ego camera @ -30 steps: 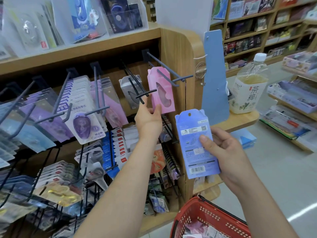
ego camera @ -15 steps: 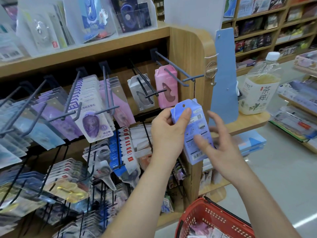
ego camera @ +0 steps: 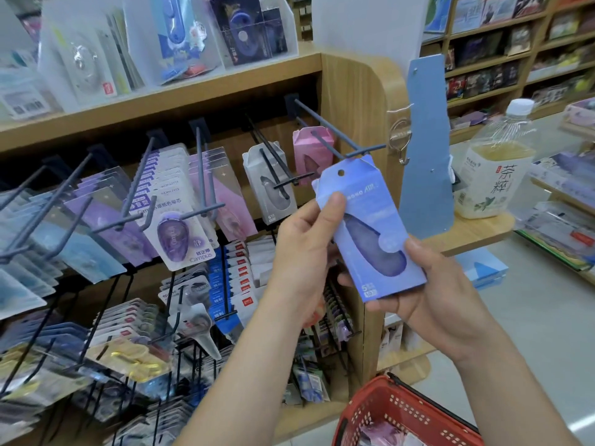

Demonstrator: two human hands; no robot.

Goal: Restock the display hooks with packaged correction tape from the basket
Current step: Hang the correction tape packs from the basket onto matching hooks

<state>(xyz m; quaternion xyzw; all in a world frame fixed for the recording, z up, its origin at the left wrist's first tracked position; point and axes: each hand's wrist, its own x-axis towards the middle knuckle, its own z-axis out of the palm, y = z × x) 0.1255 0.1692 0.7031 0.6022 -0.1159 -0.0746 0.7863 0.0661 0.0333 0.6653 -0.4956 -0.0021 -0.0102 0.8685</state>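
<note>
A blue correction tape package (ego camera: pixel 367 226) is held front side up between both hands, just below the rightmost display hook (ego camera: pixel 335 130). My left hand (ego camera: pixel 306 246) pinches its upper left edge with the thumb on top. My right hand (ego camera: pixel 428 291) cups its lower right corner from beneath. The package's punched hole sits near the hook's tip. A pink package (ego camera: pixel 310 152) hangs far back on that hook, and a white one (ego camera: pixel 269 185) hangs on the hook to its left. The red basket (ego camera: pixel 402 413) stands at the bottom right with more packages inside.
Many hooks to the left carry purple and blue blister cards (ego camera: pixel 180 233). A wooden end panel (ego camera: pixel 357 101) borders the hooks on the right. A blue board (ego camera: pixel 426 149) and a tea bottle (ego camera: pixel 497 162) stand on a side ledge. Bookshelves fill the far right.
My left hand left the pink package on the hook and took the blue package's top. The package was turned over from its barcode back to its window front, and raised toward the hook.
</note>
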